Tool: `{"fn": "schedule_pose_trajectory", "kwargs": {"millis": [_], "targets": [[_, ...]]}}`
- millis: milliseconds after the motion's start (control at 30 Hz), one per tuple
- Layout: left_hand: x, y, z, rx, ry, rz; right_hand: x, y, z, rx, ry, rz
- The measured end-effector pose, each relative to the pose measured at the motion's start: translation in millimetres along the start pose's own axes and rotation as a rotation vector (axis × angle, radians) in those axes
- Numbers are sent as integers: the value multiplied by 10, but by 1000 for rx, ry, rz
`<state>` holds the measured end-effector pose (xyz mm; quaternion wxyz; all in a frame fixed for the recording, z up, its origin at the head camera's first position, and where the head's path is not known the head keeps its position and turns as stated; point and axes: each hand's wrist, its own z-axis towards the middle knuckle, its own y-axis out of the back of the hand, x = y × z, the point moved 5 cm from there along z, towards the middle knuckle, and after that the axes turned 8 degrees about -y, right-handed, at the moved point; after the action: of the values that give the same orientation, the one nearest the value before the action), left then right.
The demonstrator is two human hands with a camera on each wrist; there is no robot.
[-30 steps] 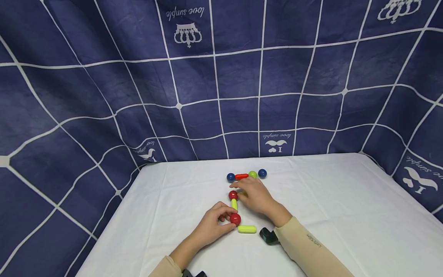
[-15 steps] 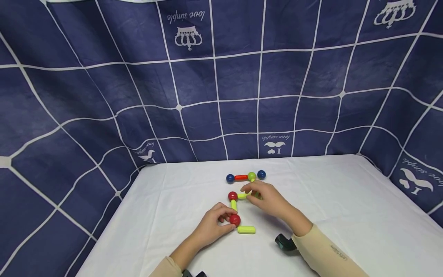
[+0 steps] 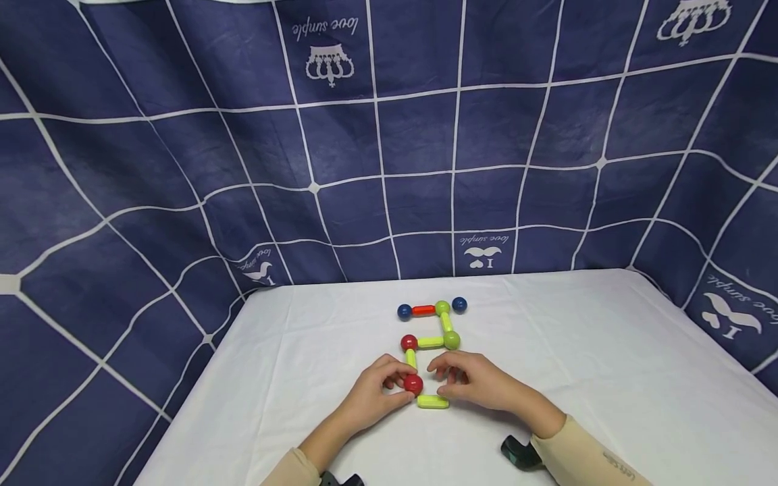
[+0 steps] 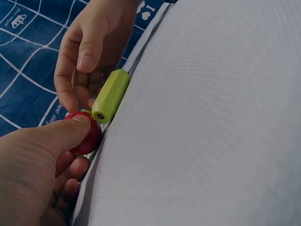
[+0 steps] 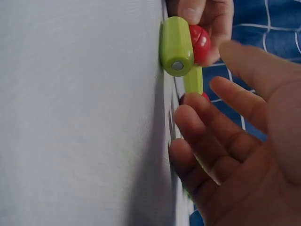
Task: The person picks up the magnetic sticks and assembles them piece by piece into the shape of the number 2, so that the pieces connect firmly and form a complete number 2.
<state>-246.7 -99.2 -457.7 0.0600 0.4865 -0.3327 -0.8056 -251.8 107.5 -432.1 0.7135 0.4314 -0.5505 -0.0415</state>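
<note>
My left hand [image 3: 372, 393] pinches a red ball [image 3: 414, 385] between thumb and fingers on the white table. A yellow-green magnetic rod [image 3: 433, 402] lies by that ball; its metal end shows in the right wrist view. My right hand [image 3: 483, 383] hovers just above this rod's right end, fingers loosely bent and holding nothing. Another yellow-green rod [image 3: 411, 358] runs from the held ball to a second red ball [image 3: 409, 343]. From there a third rod [image 3: 430, 342] reaches a green ball [image 3: 451, 339], continuing through another rod [image 3: 446, 322] to the far green ball [image 3: 442, 308].
At the far end of the chain, a red rod [image 3: 423, 310] joins a blue ball [image 3: 404, 312]. A separate blue ball [image 3: 459, 305] sits just right of the far green ball. A blue checked curtain [image 3: 419, 169] hangs behind the white-covered table [image 3: 304, 344].
My right hand has drawn back from the middle rods and come nearer to me, uncovering the nearer green ball and its rods. The left hand stays on the red ball.
</note>
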Motion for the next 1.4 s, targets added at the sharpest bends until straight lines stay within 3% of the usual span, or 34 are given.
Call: {"fn": "schedule_pose_trajectory", "kwargs": {"millis": [167,333,467,733,933,1133,1400], "targets": [[13,-2,6,7,5,16,-76,-42,4,26,18,51],[13,8,14,13,-2,20,-95,-94,7,-4,70,-46],[5,14,12,12,-2,22,-96,-136,5,-28,66,-121],[-4,5,12,11,1,21,-123,-137,9,-45,64,-125],[-4,2,18,10,1,18,-148,-122,14,-52,72,-72],[-4,10,18,11,0,16,-193,-99,22,-57,75,68],[4,2,17,16,9,19,-244,-63,31,-76,22,144]]}}
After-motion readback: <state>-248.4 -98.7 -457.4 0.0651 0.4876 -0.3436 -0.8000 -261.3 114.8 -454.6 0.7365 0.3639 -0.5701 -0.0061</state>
